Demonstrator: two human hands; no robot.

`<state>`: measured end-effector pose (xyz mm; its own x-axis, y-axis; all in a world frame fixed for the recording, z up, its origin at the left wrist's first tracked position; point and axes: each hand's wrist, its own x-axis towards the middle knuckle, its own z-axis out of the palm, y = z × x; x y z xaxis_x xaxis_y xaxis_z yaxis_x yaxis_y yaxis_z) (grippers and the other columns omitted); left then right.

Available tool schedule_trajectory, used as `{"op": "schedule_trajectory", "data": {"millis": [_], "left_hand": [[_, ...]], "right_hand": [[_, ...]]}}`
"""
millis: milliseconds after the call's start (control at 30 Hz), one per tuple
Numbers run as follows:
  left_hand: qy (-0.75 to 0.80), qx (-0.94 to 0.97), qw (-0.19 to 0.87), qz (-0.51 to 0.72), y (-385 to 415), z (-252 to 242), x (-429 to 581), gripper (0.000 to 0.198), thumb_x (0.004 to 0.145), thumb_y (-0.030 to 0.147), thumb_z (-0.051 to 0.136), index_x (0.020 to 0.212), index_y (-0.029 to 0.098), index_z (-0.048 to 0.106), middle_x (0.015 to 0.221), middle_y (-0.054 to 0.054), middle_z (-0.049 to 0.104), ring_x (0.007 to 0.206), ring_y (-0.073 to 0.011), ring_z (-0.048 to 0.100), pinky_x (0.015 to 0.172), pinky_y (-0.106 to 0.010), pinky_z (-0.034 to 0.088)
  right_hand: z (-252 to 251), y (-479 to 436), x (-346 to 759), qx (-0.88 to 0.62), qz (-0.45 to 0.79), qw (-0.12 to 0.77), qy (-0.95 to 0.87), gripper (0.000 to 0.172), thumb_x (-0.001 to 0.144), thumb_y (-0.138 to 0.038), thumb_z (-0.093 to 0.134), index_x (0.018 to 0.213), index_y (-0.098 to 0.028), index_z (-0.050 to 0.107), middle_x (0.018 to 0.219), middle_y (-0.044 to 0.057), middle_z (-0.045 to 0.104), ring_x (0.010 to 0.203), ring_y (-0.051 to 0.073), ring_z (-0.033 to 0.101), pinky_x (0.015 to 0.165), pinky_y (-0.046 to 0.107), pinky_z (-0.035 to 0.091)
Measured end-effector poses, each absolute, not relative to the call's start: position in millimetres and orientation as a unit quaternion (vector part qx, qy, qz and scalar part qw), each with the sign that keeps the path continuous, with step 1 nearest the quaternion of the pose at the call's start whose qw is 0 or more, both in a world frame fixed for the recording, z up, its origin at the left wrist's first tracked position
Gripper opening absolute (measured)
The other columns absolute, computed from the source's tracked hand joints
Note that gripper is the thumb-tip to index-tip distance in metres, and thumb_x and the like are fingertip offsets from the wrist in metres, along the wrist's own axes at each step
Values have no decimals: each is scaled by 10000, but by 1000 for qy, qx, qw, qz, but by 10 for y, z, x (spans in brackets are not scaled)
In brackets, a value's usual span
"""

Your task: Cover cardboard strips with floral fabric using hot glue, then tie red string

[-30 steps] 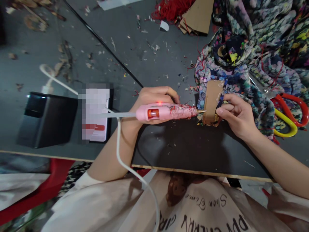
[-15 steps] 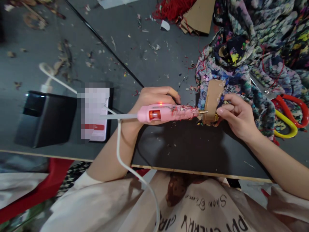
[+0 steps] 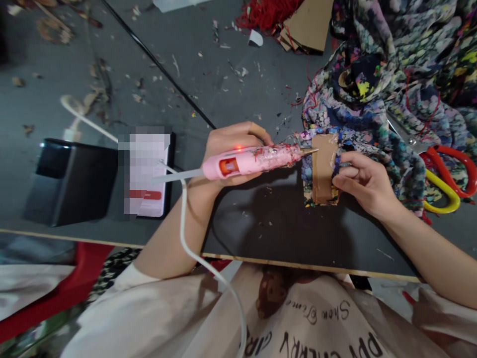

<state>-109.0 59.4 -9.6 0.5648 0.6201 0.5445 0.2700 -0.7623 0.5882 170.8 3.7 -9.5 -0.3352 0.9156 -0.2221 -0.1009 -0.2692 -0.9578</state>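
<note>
A pink hot glue gun (image 3: 253, 160), its red light lit and bits of thread stuck to its front, is gripped in my left hand (image 3: 234, 141). Its metal nozzle points right, over the upper left part of a cardboard strip (image 3: 323, 171). Beneath that strip lies patterned cloth (image 3: 307, 191), showing along its edges. With thumb and fingers my right hand (image 3: 363, 181) pinches the right edge of the cardboard and cloth. A clear glue stick (image 3: 179, 175) sticks out of the gun's back end.
Scissors (image 3: 443, 164) with red and yellow handles lie at right on a heap of floral fabric (image 3: 395, 64). Cardboard pieces (image 3: 307, 27) and red thread (image 3: 261, 17) are at the back. A phone (image 3: 149, 174), a black box-shaped device (image 3: 70, 184) and a white cable (image 3: 182, 219) are at left.
The glue gun's nozzle has moved from the strip's lower end up toward its upper part, with my left hand rising slightly. The cardboard strip has straightened and shifted a little toward me.
</note>
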Motion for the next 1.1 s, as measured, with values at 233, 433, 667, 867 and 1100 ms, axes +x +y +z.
{"op": "schedule_trajectory", "data": {"millis": [233,433,667,867,1100], "left_hand": [[244,859,242,380,576,-79,-1055,323,888,509,597,762,213,624,833,-66,697,705,-152,665,603,-265,532],[238,861,285,348,554,-57,-1032,366,916,469,575,667,203,608,789,-61,687,664,-133,664,562,-229,498],[232,865,295,333,550,-36,-1050,335,900,419,591,649,198,602,790,-68,690,654,-139,654,567,-248,495],[224,863,268,366,577,-87,-1043,282,890,416,601,699,208,600,784,-51,675,664,-139,656,568,-241,496],[235,865,239,373,583,-59,-1057,342,892,480,585,693,202,586,756,-52,663,667,-141,631,570,-257,491]], "right_hand": [[-118,44,1717,-435,662,392,-468,261,786,-352,766,991,-235,655,643,-67,675,500,75,578,488,185,488],[-144,65,1683,-440,648,438,-441,309,745,-399,804,931,-241,616,640,-70,673,501,80,597,470,186,519],[-117,93,1660,-460,654,421,-427,439,682,-495,825,941,-245,574,614,-72,653,488,108,619,438,212,534],[-123,82,1679,-456,658,412,-436,394,702,-469,817,929,-242,589,615,-72,654,481,98,598,445,206,529],[-117,67,1704,-441,666,395,-453,327,755,-414,788,984,-231,643,628,-65,661,488,92,596,477,208,530]]}}
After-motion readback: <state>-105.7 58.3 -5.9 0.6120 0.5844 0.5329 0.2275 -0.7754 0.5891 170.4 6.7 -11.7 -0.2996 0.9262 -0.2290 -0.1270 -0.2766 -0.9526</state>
